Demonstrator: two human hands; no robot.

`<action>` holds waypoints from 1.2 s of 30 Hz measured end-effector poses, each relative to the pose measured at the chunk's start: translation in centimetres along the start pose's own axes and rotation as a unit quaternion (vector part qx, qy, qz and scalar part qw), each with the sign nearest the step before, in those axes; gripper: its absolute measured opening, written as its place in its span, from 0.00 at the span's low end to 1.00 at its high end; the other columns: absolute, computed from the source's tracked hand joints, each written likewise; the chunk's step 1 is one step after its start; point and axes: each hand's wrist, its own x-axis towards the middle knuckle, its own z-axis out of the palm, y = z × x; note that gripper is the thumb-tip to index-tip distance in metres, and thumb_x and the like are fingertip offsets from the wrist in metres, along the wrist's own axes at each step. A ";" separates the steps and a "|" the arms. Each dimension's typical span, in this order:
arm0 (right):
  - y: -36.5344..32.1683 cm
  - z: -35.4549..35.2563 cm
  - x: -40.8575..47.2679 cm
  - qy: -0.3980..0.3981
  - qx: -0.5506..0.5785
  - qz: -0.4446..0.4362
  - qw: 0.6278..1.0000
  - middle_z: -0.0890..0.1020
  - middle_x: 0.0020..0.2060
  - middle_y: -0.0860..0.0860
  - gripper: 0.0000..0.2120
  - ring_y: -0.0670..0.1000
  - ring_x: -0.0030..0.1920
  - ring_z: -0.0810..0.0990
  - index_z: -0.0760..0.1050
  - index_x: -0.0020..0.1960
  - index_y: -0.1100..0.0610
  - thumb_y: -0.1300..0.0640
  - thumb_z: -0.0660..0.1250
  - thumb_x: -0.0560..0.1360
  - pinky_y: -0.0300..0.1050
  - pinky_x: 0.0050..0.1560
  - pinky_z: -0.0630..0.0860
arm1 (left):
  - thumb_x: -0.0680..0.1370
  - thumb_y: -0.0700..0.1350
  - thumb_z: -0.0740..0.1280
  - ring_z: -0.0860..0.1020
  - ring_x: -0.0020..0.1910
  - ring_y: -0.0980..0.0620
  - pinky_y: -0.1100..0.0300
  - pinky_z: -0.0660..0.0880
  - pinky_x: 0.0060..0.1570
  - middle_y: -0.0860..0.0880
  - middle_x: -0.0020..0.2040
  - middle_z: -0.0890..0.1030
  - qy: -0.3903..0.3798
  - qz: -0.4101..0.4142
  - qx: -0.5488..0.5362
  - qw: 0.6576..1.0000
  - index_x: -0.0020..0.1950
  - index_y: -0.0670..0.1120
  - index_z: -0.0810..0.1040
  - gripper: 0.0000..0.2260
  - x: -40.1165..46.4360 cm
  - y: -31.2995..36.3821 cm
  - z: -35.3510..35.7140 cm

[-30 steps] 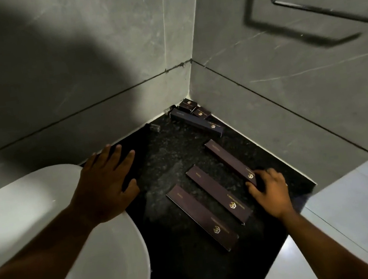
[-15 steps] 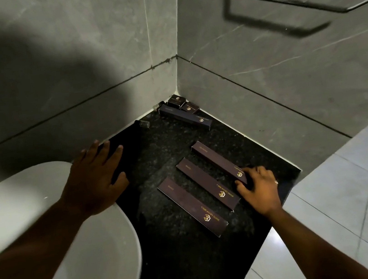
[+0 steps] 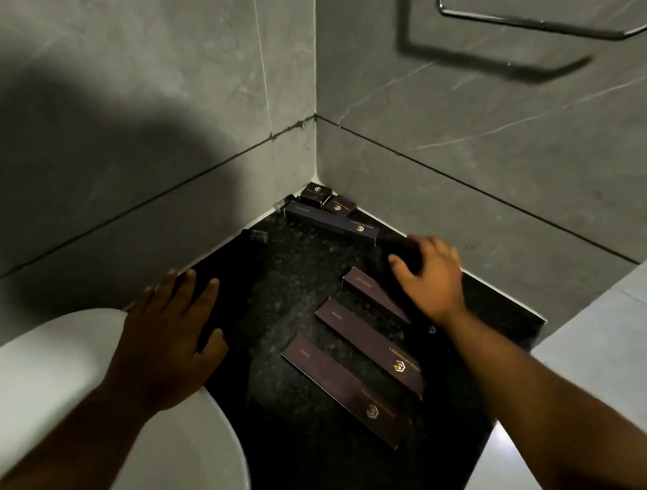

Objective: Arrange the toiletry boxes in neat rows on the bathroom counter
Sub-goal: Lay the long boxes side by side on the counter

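Observation:
Three long dark purple toiletry boxes with gold logos lie side by side, slanted, on the black stone counter (image 3: 332, 482): a left box (image 3: 346, 394), a middle box (image 3: 368, 345) and a right box (image 3: 368, 290). My right hand and wrist cover the right box's near end. A fourth long box (image 3: 331, 222) lies across the corner, with two small boxes (image 3: 316, 193) (image 3: 341, 204) behind it. My right hand (image 3: 431, 275) hovers past the right box, fingers curled and apart, nothing seen in it. My left hand (image 3: 168, 339) rests flat on the counter by the basin.
A white basin (image 3: 88, 426) fills the lower left. Grey tiled walls meet in a corner behind the boxes. A small clear object (image 3: 255, 235) sits at the left wall's foot. A metal towel rail (image 3: 531, 18) hangs upper right. Pale floor tiles (image 3: 643, 344) lie beyond the counter's right edge.
My right hand has left the near end of the right box and moved forward, toward the corner. My left hand has stayed in place. The three boxes have not shifted.

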 end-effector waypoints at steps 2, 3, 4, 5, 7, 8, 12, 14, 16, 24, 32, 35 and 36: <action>-2.1 0.9 3.4 -0.027 -0.055 -0.042 0.997 0.74 0.64 0.56 0.26 0.58 0.63 0.70 0.68 0.69 0.55 0.43 0.63 0.75 0.55 0.63 0.69 | 0.73 0.55 0.55 0.65 0.68 0.33 0.36 0.63 0.62 0.34 0.68 0.71 0.002 0.002 -0.003 1.000 0.70 0.41 0.70 0.29 -0.1 0.1 0.0; -2.9 1.5 4.9 -0.048 -0.088 -0.056 0.993 0.73 0.66 0.57 0.27 0.59 0.64 0.70 0.67 0.69 0.56 0.44 0.63 0.75 0.55 0.64 0.69 | 0.73 0.55 0.55 0.65 0.68 0.33 0.36 0.63 0.62 0.35 0.68 0.71 0.002 0.001 -0.004 1.000 0.70 0.41 0.70 0.29 -0.1 0.1 0.0; -3.6 2.1 6.2 -0.073 -0.120 -0.063 0.988 0.72 0.66 0.57 0.27 0.61 0.64 0.69 0.67 0.69 0.57 0.44 0.64 0.75 0.55 0.64 0.68 | 0.73 0.55 0.56 0.65 0.69 0.34 0.36 0.63 0.62 0.35 0.68 0.71 0.004 0.000 -0.004 1.000 0.70 0.41 0.69 0.29 -0.1 0.0 0.0; -3.9 2.9 7.4 -0.097 -0.148 -0.064 0.982 0.72 0.66 0.58 0.26 0.62 0.65 0.69 0.67 0.68 0.58 0.45 0.64 0.75 0.56 0.64 0.68 | 0.73 0.55 0.56 0.65 0.69 0.34 0.36 0.63 0.63 0.35 0.68 0.71 0.005 0.000 -0.003 1.000 0.70 0.41 0.70 0.29 -0.1 -0.1 0.0; -3.6 4.4 9.1 -0.140 -0.183 -0.048 0.972 0.73 0.64 0.59 0.25 0.63 0.64 0.70 0.69 0.66 0.58 0.46 0.65 0.74 0.57 0.63 0.70 | 0.72 0.54 0.56 0.65 0.69 0.34 0.37 0.63 0.63 0.35 0.68 0.71 0.009 -0.001 -0.001 1.000 0.70 0.41 0.70 0.29 0.0 -0.1 0.0; -3.2 4.9 9.7 -0.153 -0.188 -0.038 0.969 0.74 0.63 0.60 0.24 0.64 0.62 0.71 0.70 0.65 0.58 0.47 0.66 0.74 0.57 0.63 0.71 | 0.72 0.54 0.56 0.65 0.69 0.34 0.37 0.62 0.63 0.35 0.68 0.71 0.011 -0.002 -0.001 1.000 0.70 0.41 0.70 0.29 0.2 0.1 0.0; -1.1 5.4 9.9 -0.174 -0.160 -0.050 0.970 0.78 0.56 0.62 0.17 0.64 0.56 0.77 0.75 0.59 0.59 0.53 0.68 0.73 0.54 0.58 0.74 | 0.71 0.55 0.57 0.64 0.70 0.36 0.42 0.60 0.65 0.37 0.69 0.71 0.017 -0.010 0.010 1.000 0.70 0.43 0.70 0.30 0.5 0.2 0.1; -0.2 4.9 8.5 -0.176 -0.126 -0.053 0.975 0.78 0.53 0.61 0.15 0.63 0.54 0.78 0.77 0.57 0.59 0.55 0.69 0.72 0.51 0.55 0.73 | 0.71 0.55 0.57 0.63 0.71 0.37 0.43 0.59 0.66 0.37 0.69 0.71 0.015 -0.013 0.012 1.000 0.70 0.43 0.70 0.30 0.2 -0.2 0.1; 1.3 3.8 6.7 -0.171 -0.094 -0.042 0.980 0.78 0.51 0.62 0.14 0.63 0.52 0.78 0.78 0.54 0.60 0.56 0.71 0.71 0.48 0.52 0.73 | 0.71 0.55 0.57 0.63 0.70 0.36 0.44 0.59 0.66 0.37 0.69 0.71 0.013 -0.012 0.013 1.000 0.70 0.42 0.70 0.30 0.0 -0.4 0.1; 7.1 -1.8 -0.7 -0.113 -0.047 0.070 0.990 0.77 0.57 0.62 0.22 0.62 0.56 0.78 0.76 0.63 0.61 0.56 0.72 0.71 0.50 0.59 0.72 | 0.73 0.55 0.56 0.64 0.70 0.34 0.40 0.60 0.64 0.36 0.68 0.71 0.012 -0.004 -0.001 1.000 0.70 0.42 0.69 0.30 -0.1 -0.4 0.0; 8.4 -3.2 -4.1 -0.085 -0.033 0.116 0.989 0.75 0.61 0.60 0.24 0.60 0.62 0.74 0.73 0.65 0.59 0.55 0.72 0.72 0.54 0.64 0.71 | 0.73 0.55 0.56 0.66 0.68 0.32 0.37 0.64 0.62 0.34 0.67 0.72 0.003 -0.001 0.002 1.000 0.69 0.40 0.70 0.29 0.2 -0.3 -0.1; 8.2 -3.4 -4.2 -0.088 -0.025 0.127 0.988 0.74 0.62 0.59 0.24 0.59 0.63 0.73 0.72 0.66 0.58 0.55 0.71 0.72 0.53 0.65 0.69 | 0.73 0.54 0.56 0.66 0.67 0.32 0.36 0.65 0.61 0.34 0.66 0.73 0.002 0.001 -0.003 1.000 0.69 0.40 0.71 0.29 0.1 -0.2 0.0; 8.1 -3.4 -4.2 -0.088 -0.022 0.128 0.988 0.74 0.63 0.59 0.24 0.59 0.63 0.73 0.72 0.66 0.58 0.56 0.71 0.72 0.53 0.65 0.70 | 0.73 0.54 0.56 0.66 0.67 0.32 0.36 0.65 0.61 0.34 0.66 0.73 0.003 0.001 -0.004 1.000 0.69 0.40 0.71 0.29 0.1 -0.2 0.0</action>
